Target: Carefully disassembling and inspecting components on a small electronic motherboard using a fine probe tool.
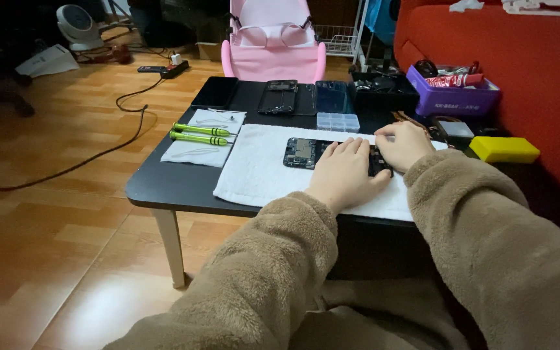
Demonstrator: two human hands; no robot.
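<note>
Opened phone lies on white towel, near towel's far edge, long axis left-right along table. Left hand flat on phone's middle, fingers together, pressing, not gripping. Right hand curled at phone's right end, fingertips on it; grip hidden, cannot tell. Both hands touching; exposed left end points toward green screwdrivers.
</note>
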